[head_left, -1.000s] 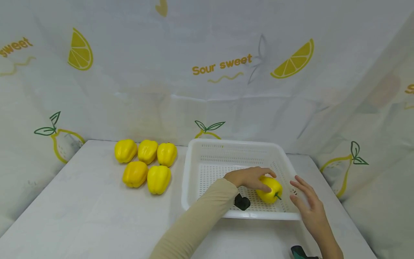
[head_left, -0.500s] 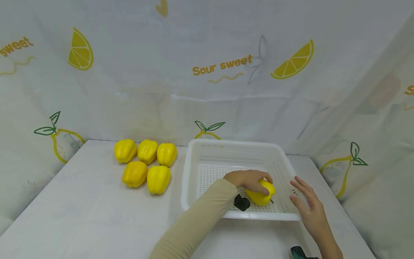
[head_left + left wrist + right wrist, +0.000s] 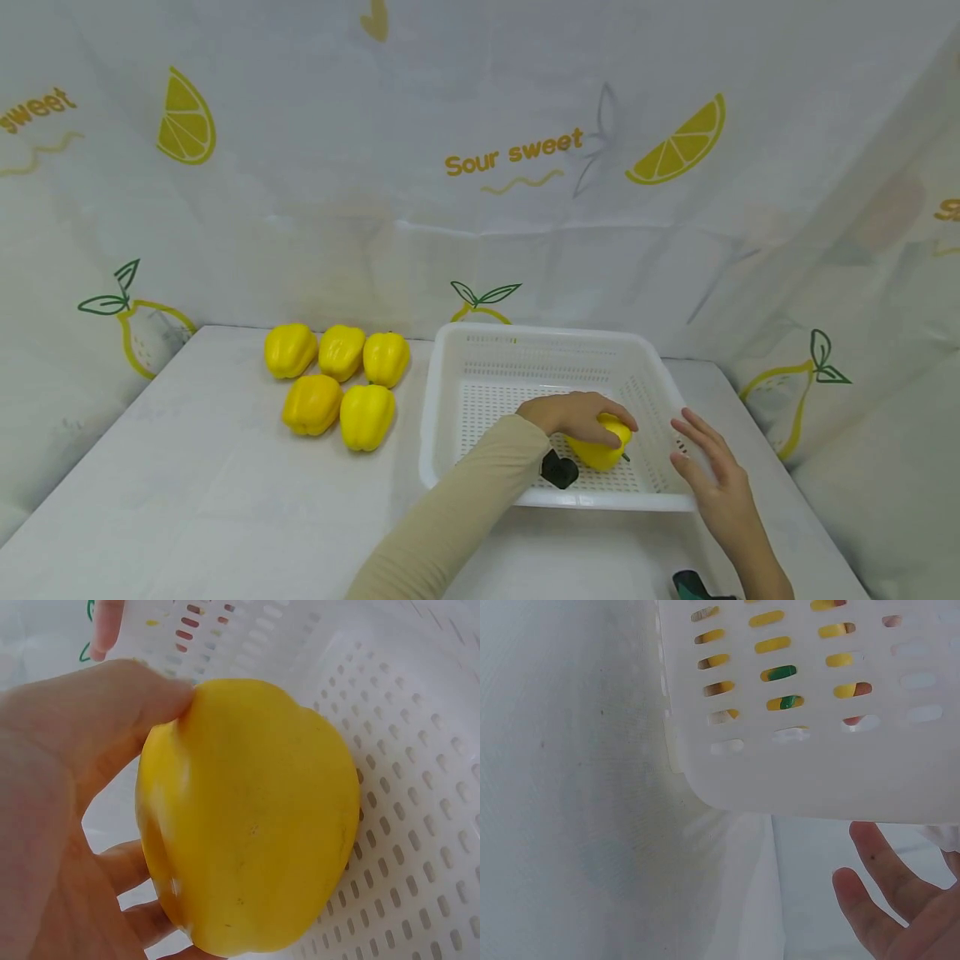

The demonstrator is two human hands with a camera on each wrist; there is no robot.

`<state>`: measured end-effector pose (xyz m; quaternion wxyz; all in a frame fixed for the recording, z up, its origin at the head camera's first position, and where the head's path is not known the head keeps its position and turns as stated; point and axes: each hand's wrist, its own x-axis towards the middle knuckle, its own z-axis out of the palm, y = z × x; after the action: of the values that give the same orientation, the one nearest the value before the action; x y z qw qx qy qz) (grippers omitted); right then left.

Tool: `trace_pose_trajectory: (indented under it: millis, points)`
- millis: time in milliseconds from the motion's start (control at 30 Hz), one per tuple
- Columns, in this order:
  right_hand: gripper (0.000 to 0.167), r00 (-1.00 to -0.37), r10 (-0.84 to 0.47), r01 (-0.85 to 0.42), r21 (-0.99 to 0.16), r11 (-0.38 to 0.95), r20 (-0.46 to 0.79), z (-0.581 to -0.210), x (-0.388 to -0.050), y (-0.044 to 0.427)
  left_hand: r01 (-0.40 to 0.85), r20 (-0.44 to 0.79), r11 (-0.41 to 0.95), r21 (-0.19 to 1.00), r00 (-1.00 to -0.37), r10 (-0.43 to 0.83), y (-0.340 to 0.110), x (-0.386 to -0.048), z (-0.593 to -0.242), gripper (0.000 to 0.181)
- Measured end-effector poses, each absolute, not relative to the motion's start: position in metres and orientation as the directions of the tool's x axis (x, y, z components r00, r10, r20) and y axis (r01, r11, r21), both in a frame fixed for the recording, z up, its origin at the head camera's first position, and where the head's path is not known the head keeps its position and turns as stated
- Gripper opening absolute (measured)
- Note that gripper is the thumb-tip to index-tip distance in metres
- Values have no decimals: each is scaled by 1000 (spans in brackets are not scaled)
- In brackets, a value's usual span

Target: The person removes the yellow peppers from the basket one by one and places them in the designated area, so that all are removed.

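Observation:
In the head view my left hand (image 3: 573, 417) reaches into a white perforated basket (image 3: 555, 498), its fingers curled round a yellow bell pepper (image 3: 595, 454). The left wrist view has the bell pepper (image 3: 251, 817) large in the middle, thumb on its upper edge and fingers along its left and underside. A dark green stem points right in the head view. My right hand (image 3: 716, 475) is at the basket's right rim, fingers extended and spread. Through the slots of the basket wall (image 3: 817, 772), the right wrist view shows bits of yellow and green, with fingers (image 3: 885, 877) below it.
Several yellow bell peppers (image 3: 367, 417) lie grouped on the white table (image 3: 225, 500), left of the basket. A black object (image 3: 559, 469) is by the left wrist, over the basket's front. Behind hangs a lemon-print cloth (image 3: 337, 208).
The bell pepper has shifted left inside the basket with my left hand's fingers on it, then slightly up in the last half second. My right hand has stayed at the rim.

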<state>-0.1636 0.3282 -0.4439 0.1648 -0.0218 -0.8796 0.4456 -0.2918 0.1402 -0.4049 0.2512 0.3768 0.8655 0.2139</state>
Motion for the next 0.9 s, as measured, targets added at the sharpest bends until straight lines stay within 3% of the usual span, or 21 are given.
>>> trace_pose_trajectory:
  millis: [900]
  points:
    - [42,-925,176,-152,-750,643,338,-445,-164,328,441,-438,720,536,-584,684,136,-293,-403,73]
